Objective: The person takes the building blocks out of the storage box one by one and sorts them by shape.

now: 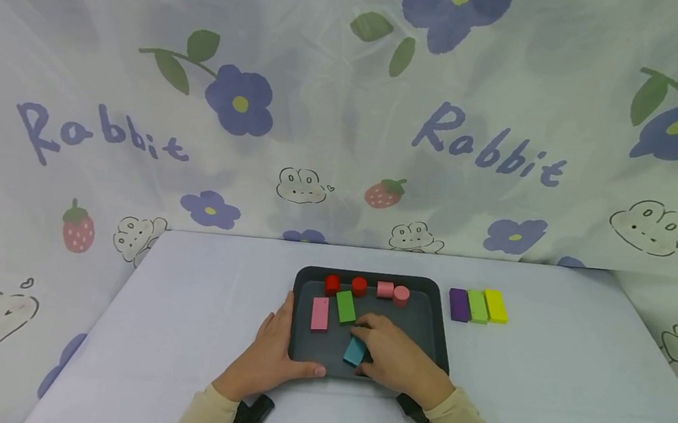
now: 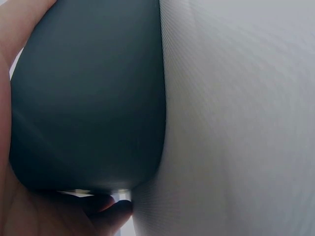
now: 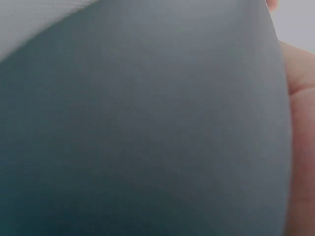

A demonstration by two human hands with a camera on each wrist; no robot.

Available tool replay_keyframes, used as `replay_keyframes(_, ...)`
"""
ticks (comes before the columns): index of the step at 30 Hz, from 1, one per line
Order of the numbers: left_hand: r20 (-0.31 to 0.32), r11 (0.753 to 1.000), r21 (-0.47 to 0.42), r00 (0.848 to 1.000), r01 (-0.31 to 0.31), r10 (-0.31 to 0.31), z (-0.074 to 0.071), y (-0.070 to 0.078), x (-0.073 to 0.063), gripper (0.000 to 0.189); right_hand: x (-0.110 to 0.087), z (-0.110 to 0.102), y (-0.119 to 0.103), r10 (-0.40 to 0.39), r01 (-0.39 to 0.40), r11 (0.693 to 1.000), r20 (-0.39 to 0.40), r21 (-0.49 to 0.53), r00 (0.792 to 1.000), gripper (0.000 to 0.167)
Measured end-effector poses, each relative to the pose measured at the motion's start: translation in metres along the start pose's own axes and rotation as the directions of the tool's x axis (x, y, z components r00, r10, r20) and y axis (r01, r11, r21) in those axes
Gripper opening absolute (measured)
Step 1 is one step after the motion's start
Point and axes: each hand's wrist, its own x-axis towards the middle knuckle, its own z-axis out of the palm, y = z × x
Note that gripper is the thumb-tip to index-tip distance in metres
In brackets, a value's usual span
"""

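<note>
A dark grey tray [image 1: 425, 338] lies on the white table with coloured blocks in it. My left hand [image 1: 274, 356] rests at its front left corner, fingers straight along the left side and thumb on the front rim. In the left wrist view, the tray's outer wall [image 2: 93, 98] fills much of the picture beside that hand. Over the tray's front part, my right hand [image 1: 395, 355] pinches a blue block [image 1: 354, 352] between thumb and fingers. Near its fingertips is a green block [image 1: 345, 307], with a pink block [image 1: 319, 314] to the left. The right wrist view shows no block.
Two red cylinders [image 1: 359, 286] and two pink cylinders [image 1: 401, 296] stand or lie along the tray's back. Right of the tray, a purple block [image 1: 459, 305], a light green block [image 1: 478, 307] and a yellow block [image 1: 496, 306] lie side by side. Behind hangs a patterned cloth [image 1: 349, 116].
</note>
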Motion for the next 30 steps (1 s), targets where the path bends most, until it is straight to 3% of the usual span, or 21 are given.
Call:
replay_keyframes(12, -0.008, 1.000, -0.003, 1.000, -0.012, 0.012, 0.000, 0.000, 0.000, 0.139, -0.002, -0.007, 0.002, 0.015, -0.015, 1.000, 0.012, 0.014, 1.000, 0.053)
replay_keyframes(22, -0.011, 1.000, -0.006, 1.000, -0.016, 0.016, 0.000, 0.001, -0.001, 0.140, -0.007, -0.011, 0.002, -0.013, 0.012, 1.000, -0.078, -0.004, 0.997, 0.053)
replay_keyframes(30, -0.015, 1.000, -0.004, 1.000, -0.018, 0.018, 0.001, 0.000, -0.001, 0.139, -0.011, -0.016, 0.000, -0.019, 0.018, 1.000, -0.087, -0.016, 0.996, 0.054)
